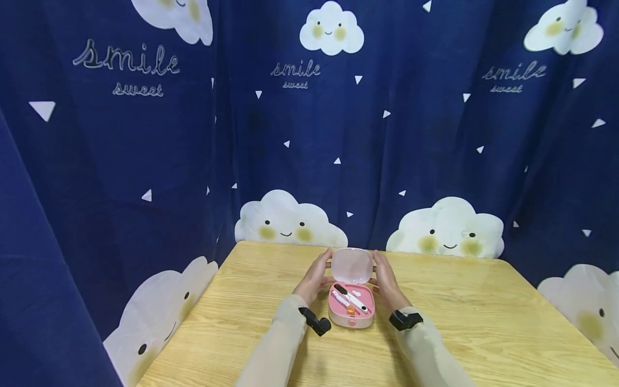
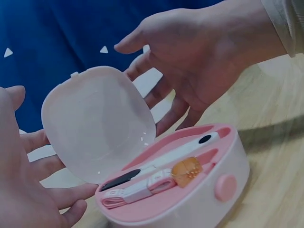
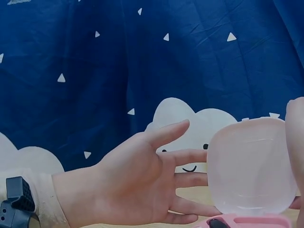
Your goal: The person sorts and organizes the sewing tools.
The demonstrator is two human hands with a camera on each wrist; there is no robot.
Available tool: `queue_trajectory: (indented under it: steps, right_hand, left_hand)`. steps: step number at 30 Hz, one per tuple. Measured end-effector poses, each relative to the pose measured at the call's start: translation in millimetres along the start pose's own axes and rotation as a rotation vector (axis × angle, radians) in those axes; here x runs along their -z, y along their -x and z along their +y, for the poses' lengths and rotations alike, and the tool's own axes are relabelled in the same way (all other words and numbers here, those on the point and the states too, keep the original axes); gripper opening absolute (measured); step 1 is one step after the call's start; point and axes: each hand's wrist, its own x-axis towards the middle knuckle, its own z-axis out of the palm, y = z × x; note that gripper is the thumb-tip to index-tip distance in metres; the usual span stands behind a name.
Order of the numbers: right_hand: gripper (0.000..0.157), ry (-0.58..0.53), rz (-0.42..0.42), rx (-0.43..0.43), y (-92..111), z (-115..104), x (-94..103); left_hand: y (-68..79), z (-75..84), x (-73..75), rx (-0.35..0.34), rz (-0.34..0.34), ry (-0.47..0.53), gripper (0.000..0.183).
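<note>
A small pink and white sewing box (image 1: 352,321) stands on the table with its translucent lid (image 2: 97,121) raised upright. In its pink tray lie a folded measuring tape (image 2: 137,191), a white tool with black ends (image 2: 178,151) and an amber-coloured piece (image 2: 186,172). My left hand (image 1: 314,277) is at the lid's left side, fingers extended behind its edge. At the opposite side is my right hand (image 3: 137,178), its fingers straight and fingertips right at the lid's edge. Both thumbs point up, away from the lid.
The box rests on a light wooden table (image 1: 483,312), near the middle. Behind it hangs a dark blue curtain (image 1: 309,123) with clouds and white triangles. A black wrist camera (image 1: 405,320) sits on the right sleeve, another wrist camera (image 1: 315,322) on the left.
</note>
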Motion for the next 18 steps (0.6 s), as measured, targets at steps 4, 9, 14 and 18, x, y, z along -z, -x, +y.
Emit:
queue_trajectory:
  steps: [4, 9, 14, 18]
  right_hand:
    - [0.079, 0.006, -0.005, 0.017, 2.3, 3.2, 0.1]
    - [0.082, 0.017, -0.011, 0.039, 3.7, 5.2, 1.0]
    - [0.081, -0.001, -0.008, 0.042, 3.2, 5.8, 2.0]
    - [0.083, 0.015, 0.005, 0.039, 4.6, 6.6, 1.8]
  left_hand:
    - [2.7, -4.3, 0.0, -0.017, 0.014, -0.017, 0.069]
    - [3.8, -7.1, -1.0, -0.027, 0.047, -0.052, 0.07]
    - [5.8, -7.3, -1.7, -0.042, 0.052, -0.079, 0.073]
    - [7.2, -7.2, -2.5, -0.052, 0.059, -0.098, 0.071]
